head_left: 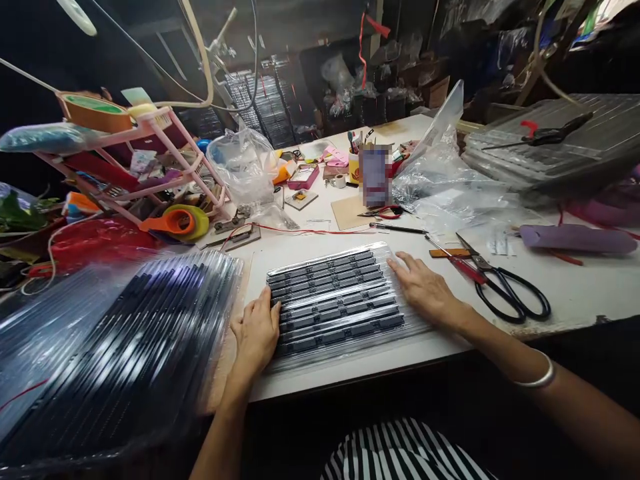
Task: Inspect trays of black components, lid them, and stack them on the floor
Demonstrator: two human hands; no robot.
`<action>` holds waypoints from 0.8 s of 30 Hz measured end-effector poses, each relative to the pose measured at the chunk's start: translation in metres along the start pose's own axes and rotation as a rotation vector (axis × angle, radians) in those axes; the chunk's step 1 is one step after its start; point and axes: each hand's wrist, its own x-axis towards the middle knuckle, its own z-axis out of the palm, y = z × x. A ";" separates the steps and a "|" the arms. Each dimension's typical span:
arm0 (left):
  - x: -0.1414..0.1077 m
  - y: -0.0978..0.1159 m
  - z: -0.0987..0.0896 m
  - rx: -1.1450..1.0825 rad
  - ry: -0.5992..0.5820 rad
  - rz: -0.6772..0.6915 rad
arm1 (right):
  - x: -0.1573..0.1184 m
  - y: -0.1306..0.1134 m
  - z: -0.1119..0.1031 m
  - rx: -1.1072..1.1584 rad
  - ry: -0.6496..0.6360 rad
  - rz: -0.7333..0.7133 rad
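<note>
In front of me on the white table lies a clear plastic tray (334, 301), its grooves filled with rows of long black toothed strips (345, 307). My left hand (257, 327) grips the tray's left edge, fingers closed against its side near the strip ends. At the opposite side, my right hand (423, 288) holds the tray's right edge, with fingertips near the upper corner. The undersides of both hands are hidden. A stack of similar filled trays (145, 333) lies to the left of my left hand, partly blurred.
Right of my right hand lie black-handled scissors (505, 280) and a red-handled tool (463, 267). Pliers (387, 212), a pen (400, 228) and plastic bags (450, 193) are behind the tray. A pink rack (185, 175) stands back left; more clear trays (545, 143) are piled back right.
</note>
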 end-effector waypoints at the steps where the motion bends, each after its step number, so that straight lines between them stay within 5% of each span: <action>1: -0.001 0.002 0.001 0.028 0.000 0.006 | 0.002 -0.003 0.000 -0.023 -0.006 -0.027; 6: -0.009 0.002 0.004 0.079 0.051 0.071 | 0.005 -0.011 -0.008 -0.049 -0.042 -0.140; 10: -0.035 -0.016 -0.010 0.035 0.045 0.119 | -0.023 -0.004 -0.027 -0.004 -0.070 -0.226; 15: -0.085 -0.035 -0.057 -0.030 -0.384 0.216 | -0.083 0.023 -0.055 0.195 -0.132 -0.368; 18: -0.107 -0.036 -0.068 0.039 -0.510 0.279 | -0.111 0.040 -0.052 0.203 -0.215 -0.398; 24: -0.119 -0.048 -0.038 0.088 -0.182 0.397 | -0.123 0.041 -0.024 0.196 0.008 -0.409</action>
